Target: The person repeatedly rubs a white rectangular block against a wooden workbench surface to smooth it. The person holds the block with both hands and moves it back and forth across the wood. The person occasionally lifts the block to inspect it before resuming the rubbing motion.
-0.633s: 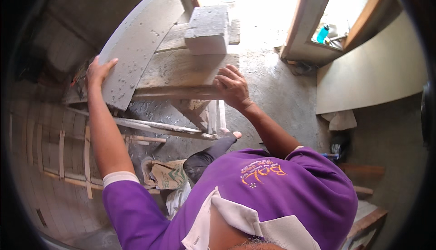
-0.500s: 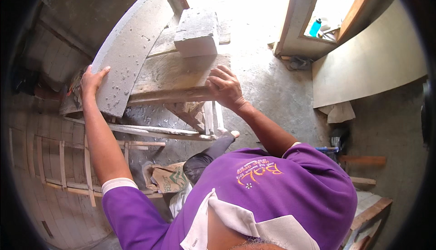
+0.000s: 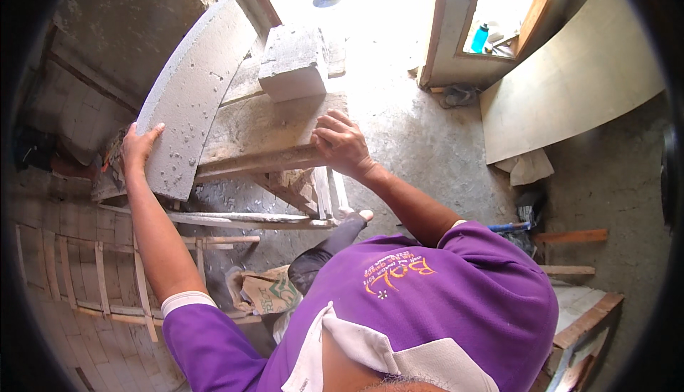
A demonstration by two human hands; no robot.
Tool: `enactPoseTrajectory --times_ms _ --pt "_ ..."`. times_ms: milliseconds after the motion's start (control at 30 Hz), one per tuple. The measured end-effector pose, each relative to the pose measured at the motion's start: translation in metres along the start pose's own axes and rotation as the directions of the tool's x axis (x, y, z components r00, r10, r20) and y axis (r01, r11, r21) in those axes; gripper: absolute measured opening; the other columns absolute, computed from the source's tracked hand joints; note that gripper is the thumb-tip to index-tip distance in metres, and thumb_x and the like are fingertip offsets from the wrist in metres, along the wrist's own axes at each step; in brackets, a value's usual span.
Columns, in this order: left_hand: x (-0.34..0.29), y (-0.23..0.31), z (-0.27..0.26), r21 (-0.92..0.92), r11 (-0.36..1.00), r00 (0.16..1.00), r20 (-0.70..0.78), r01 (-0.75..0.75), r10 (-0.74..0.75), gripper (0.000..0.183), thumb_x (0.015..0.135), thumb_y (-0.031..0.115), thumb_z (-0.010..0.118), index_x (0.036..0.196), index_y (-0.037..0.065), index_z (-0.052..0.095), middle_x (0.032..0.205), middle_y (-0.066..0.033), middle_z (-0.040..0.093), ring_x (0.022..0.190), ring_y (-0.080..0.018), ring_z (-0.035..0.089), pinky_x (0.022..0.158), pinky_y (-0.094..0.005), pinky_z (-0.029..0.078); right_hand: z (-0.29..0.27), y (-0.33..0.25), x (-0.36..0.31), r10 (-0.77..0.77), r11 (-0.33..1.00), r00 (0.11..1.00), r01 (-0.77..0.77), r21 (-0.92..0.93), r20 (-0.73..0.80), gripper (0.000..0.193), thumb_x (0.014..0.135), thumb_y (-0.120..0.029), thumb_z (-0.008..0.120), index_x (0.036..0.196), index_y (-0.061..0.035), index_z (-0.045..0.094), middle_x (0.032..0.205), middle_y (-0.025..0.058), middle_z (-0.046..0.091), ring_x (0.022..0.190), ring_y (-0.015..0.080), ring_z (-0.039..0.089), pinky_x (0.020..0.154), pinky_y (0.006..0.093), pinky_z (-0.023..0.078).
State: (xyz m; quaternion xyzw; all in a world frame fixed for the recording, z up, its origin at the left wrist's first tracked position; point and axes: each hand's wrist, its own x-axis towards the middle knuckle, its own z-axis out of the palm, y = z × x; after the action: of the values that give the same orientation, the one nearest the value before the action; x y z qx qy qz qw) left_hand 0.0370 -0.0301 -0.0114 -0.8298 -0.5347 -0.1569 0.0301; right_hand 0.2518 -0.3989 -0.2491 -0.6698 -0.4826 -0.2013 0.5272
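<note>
A large grey concrete-like slab (image 3: 192, 93) with one curved edge and a pitted face lies on the left side of a wooden bench (image 3: 249, 125). My left hand (image 3: 139, 146) grips the slab's outer edge, its thumb over the face and the other fingers partly hidden behind. On the bench, to the slab's right, rests a rough grey rectangular block (image 3: 293, 64). My right hand (image 3: 338, 143) is closed at the bench's near right corner, below the block. Its fingers are curled, and whatever lies inside them is hidden.
Below the bench, a wooden bar (image 3: 235, 220) runs near my leg. A brown paper sack (image 3: 263, 291) and a wooden lattice (image 3: 103, 278) lie at lower left. A pale curved sheet (image 3: 570, 100) stands at right. A blue bottle (image 3: 479, 38) sits in the window opening.
The view has shifted slightly, so the slab, block and bench appear lower and farther left. Both hands keep nearly the same places on the slab and at the bench corner.
</note>
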Motion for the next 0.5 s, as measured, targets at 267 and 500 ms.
enactPoseTrajectory --times_ms 267,500 --pt "0.011 -0.007 0.005 -0.022 0.999 0.999 0.015 -0.029 0.030 0.089 0.076 0.057 0.081 0.146 0.007 0.057 0.141 -0.0221 0.064 0.131 -0.0392 0.060 0.109 -0.0497 0.046 -0.005 -0.004 0.006 -0.018 1.000 0.999 0.018 -0.005 -0.043 0.004 0.080 -0.005 0.075 0.083 -0.0035 0.073 0.101 0.0090 0.071 0.101 0.0289 0.067 0.088 0.0405 0.057" --pt "0.010 0.002 0.000 -0.019 0.999 1.000 0.011 -0.028 0.029 0.086 0.076 0.053 0.083 0.144 0.008 0.059 0.138 -0.0225 0.066 0.129 -0.0385 0.062 0.107 -0.0494 0.047 0.002 -0.003 0.003 -0.007 1.000 0.998 0.005 -0.030 -0.061 0.006 0.085 -0.012 0.072 0.084 -0.0063 0.073 0.102 0.0047 0.069 0.110 0.0264 0.063 0.093 0.0403 0.052"
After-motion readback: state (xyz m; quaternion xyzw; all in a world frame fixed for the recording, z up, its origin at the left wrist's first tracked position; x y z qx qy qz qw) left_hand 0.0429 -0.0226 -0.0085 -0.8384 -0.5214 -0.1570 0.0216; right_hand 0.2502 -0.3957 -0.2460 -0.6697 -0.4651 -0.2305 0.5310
